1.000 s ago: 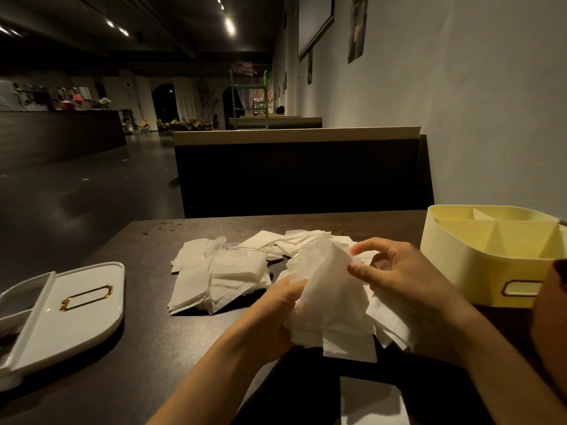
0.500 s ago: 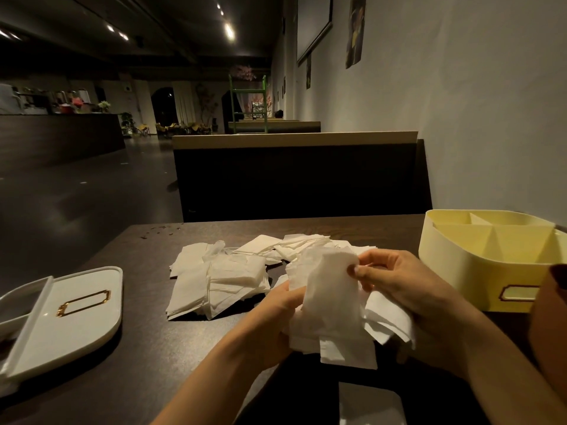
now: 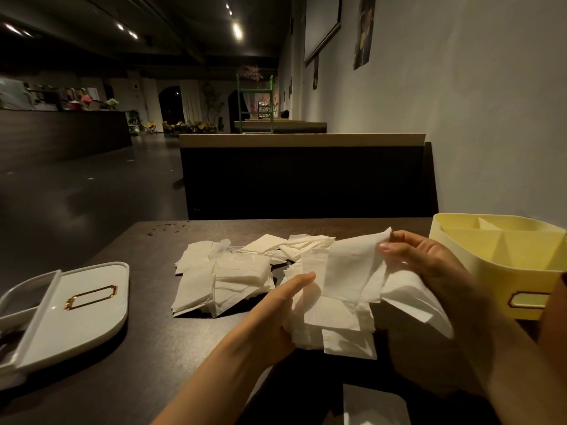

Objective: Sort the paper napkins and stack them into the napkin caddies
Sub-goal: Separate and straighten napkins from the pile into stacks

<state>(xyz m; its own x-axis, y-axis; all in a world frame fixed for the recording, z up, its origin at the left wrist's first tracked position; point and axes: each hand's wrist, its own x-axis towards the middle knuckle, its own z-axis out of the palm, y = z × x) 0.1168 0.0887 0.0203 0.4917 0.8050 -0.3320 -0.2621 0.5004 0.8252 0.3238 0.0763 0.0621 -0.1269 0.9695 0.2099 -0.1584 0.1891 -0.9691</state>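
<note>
Left forearm (image 3: 221, 378) bare, at six o'clock; right forearm (image 3: 506, 363) bare, at four o'clock; left grip (image 3: 276, 317) and right grip (image 3: 429, 265) bare; thumbnail (image 3: 385, 247) short, rounded.

1. I sit at a dark wooden table (image 3: 171, 348); facing me is a black booth back (image 3: 306, 182) capped with a pale wooden rail (image 3: 300, 140).
2. On my right runs a plain pale wall (image 3: 460, 118), hung with a poster (image 3: 363, 29) and a large framed panel (image 3: 322, 26).
3. Overhead the ceiling is dark, lit by a row of small spotlights (image 3: 237, 29).
4. On my left the dark floor (image 3: 76, 204) gleams with reflections and stretches out in front of a long dark counter (image 3: 61, 133).
5. Far off stand a green rack (image 3: 254, 102), an arched doorway (image 3: 170, 105) and potted plants (image 3: 135, 119).
</note>
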